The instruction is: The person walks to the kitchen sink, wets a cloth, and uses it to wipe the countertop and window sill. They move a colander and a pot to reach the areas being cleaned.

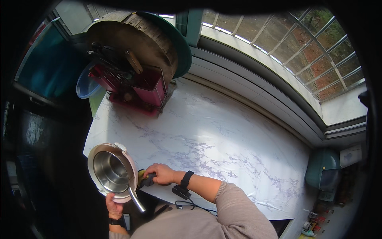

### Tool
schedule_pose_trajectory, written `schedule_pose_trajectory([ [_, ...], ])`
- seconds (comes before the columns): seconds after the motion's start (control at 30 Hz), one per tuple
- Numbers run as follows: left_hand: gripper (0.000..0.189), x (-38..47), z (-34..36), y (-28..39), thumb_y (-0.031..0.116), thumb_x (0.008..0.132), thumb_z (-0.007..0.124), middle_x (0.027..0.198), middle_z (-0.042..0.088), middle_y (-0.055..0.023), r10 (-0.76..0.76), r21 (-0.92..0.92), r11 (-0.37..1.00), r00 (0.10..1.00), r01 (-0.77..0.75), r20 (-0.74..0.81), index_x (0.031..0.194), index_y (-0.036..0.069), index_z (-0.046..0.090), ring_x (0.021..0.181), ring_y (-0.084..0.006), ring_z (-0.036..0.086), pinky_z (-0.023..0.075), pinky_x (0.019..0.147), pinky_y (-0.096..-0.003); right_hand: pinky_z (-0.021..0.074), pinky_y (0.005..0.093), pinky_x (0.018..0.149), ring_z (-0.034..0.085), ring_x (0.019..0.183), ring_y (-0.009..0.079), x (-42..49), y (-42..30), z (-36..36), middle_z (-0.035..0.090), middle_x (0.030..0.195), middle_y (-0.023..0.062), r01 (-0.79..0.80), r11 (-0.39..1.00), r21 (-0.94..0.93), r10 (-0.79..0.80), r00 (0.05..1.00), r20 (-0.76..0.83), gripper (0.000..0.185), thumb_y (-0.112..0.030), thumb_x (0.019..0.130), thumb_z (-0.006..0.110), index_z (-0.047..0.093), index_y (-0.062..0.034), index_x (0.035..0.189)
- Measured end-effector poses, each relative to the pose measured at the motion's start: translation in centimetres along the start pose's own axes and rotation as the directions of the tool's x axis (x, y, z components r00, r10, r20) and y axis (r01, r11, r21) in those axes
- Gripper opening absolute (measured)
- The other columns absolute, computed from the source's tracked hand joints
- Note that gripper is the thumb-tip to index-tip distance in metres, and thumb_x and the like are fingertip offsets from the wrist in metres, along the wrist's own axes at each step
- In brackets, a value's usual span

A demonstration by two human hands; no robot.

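Observation:
My left hand [112, 206] grips the near rim of a pale round plastic basin [90, 162], tilted at the counter's left front edge. Inside the basin sits a stainless-steel pan [112, 171] whose straight metal handle [138, 201] sticks out over the rim towards me. Its interior looks bare. To the right of the basin, my right hand [161, 174] is closed around a bunched yellow and grey cloth [144, 180] near the front edge of the counter. The cloth is partly hidden by my fingers and the basin.
The marble-patterned countertop [209, 131] runs beneath a barred window [280, 44]. At the back left stand a pink utensil rack [149, 92] and a thick round wooden chopping board [155, 38]. A dark green container [320, 170] is at the right. A black cabled box [181, 192] hangs by my right wrist.

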State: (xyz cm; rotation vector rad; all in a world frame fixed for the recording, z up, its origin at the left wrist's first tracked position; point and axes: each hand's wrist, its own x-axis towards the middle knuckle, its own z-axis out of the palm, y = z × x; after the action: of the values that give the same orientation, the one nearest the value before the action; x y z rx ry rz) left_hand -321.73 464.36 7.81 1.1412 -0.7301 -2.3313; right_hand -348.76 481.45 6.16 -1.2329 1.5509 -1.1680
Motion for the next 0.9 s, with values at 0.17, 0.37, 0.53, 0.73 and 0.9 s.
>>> schedule_pose_trajectory([
  [0.17, 0.054, -0.7, 2.1, 0.5, 0.011, 0.071, 0.057, 0.116, 0.056, -0.0129, -0.065, 0.013, 0.998, 0.998, 0.065, 0.011, 0.122, 0.000, 0.045, 0.108, -0.0301, 0.053, 0.0399, 0.098, -0.0441, 0.0457, 0.0387, 0.082, 0.053, 0.097, 0.0305, -1.0, 0.5, -13.9, 0.058, 0.105, 0.0085, -0.139, 0.944, -0.300, -0.118, 0.706, -0.699, 0.039, -0.005, 0.064, 0.054, 0.060, -0.0126, 0.101],
  [0.37, 0.056, -1.0, 5.6, -0.5, 0.011, 0.069, 0.059, 0.117, 0.056, -0.0110, -0.098, 0.090, 0.991, 0.995, 0.095, 0.025, 0.123, 0.003, 0.044, 0.108, -0.0299, 0.053, 0.0402, 0.098, -0.0450, 0.0411, 0.0353, 0.082, 0.048, 0.105, 0.0231, 0.0, 5.0, -28.6, 0.046, 0.130, -0.0018, -0.646, 0.142, -0.750, 0.025, 0.760, -0.649, 0.049, -0.010, 0.073, 0.056, 0.053, -0.0215, 0.120],
  [0.53, 0.052, -1.4, 8.5, -1.9, 0.007, 0.069, 0.055, 0.114, 0.056, -0.0134, -0.108, 0.065, 0.992, 0.994, 0.108, -0.007, 0.119, -0.003, 0.046, 0.106, -0.0291, 0.053, 0.0401, 0.097, -0.0415, 0.0434, 0.0413, 0.085, 0.051, 0.107, 0.0262, -4.8, 9.5, -30.2, 0.050, 0.126, -0.0014, -0.719, 0.243, -0.651, 0.077, 0.683, -0.726, 0.043, -0.011, 0.076, 0.052, 0.054, -0.0228, 0.117],
  [0.73, 0.049, -1.2, 11.4, -1.7, 0.006, 0.069, 0.054, 0.111, 0.058, -0.0124, -0.140, 0.144, 0.981, 0.987, 0.127, 0.083, 0.117, -0.004, 0.048, 0.102, -0.0283, 0.055, 0.0415, 0.095, -0.0403, 0.0482, 0.0413, 0.081, 0.055, 0.102, 0.0304, -7.0, 9.1, -30.1, 0.058, 0.114, 0.0065, -0.839, 0.342, -0.423, 0.190, 0.503, -0.843, 0.044, -0.014, 0.073, 0.055, 0.054, -0.0204, 0.117],
  [0.9, 0.043, -1.7, 11.8, -1.1, 0.005, 0.069, 0.051, 0.106, 0.060, -0.0133, -0.118, 0.195, 0.974, 0.993, 0.112, 0.021, 0.112, -0.006, 0.051, 0.099, -0.0279, 0.057, 0.0436, 0.091, -0.0395, 0.0478, 0.0400, 0.085, 0.057, 0.103, 0.0303, -11.6, 7.3, -31.8, 0.061, 0.111, 0.0120, -0.939, 0.329, -0.103, 0.466, 0.257, -0.847, 0.050, -0.016, 0.072, 0.055, 0.053, -0.0223, 0.121],
])
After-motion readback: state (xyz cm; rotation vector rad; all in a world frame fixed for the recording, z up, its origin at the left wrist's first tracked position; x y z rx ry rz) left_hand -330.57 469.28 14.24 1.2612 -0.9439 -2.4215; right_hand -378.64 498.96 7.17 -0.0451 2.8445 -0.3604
